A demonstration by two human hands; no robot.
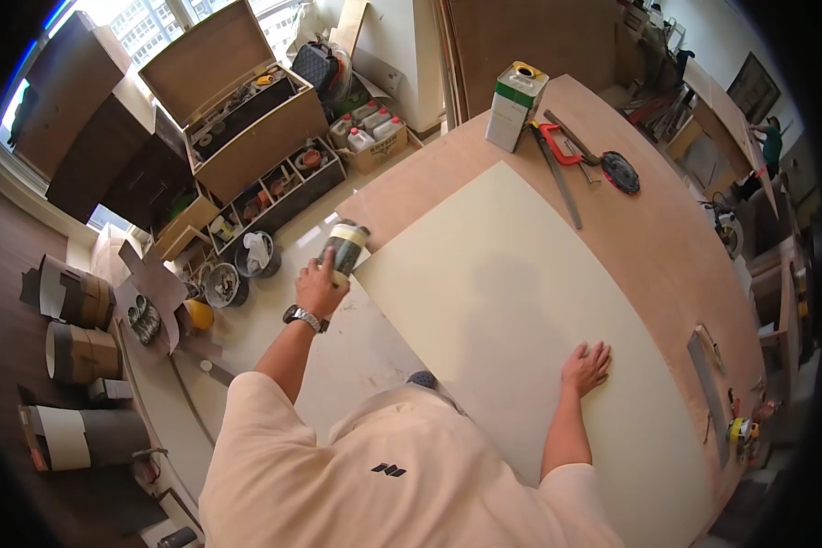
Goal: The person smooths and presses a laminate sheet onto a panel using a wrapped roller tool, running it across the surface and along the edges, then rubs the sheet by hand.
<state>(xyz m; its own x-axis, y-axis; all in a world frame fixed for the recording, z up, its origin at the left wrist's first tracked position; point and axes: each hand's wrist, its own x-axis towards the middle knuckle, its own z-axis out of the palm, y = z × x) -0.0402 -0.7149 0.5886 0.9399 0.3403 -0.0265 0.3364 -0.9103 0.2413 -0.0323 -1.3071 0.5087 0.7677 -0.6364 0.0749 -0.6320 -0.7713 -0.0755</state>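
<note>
My left hand (319, 289) is wrapped round a dark, can-like cylinder (345, 248) with a cream band. The hand is off the left edge of the cream sheet (493, 274), with the cylinder beside the sheet's corner; its exact kind is not clear. A metal watch (306, 318) sits on the left wrist. On the right part of the same sheet, my right hand (586, 367) lies flat with fingers out, holding nothing. The large sheet rests on a light brown wooden panel (429, 194).
A metal tin (517, 105) stands at the far end of the panel, beside a red clamp (562, 144) and a black round-headed tool (620, 173). A long straight bar (709, 393) lies at right. Left are an open toolbox (256, 137) and buckets (226, 285). Another person (771, 148) stands far right.
</note>
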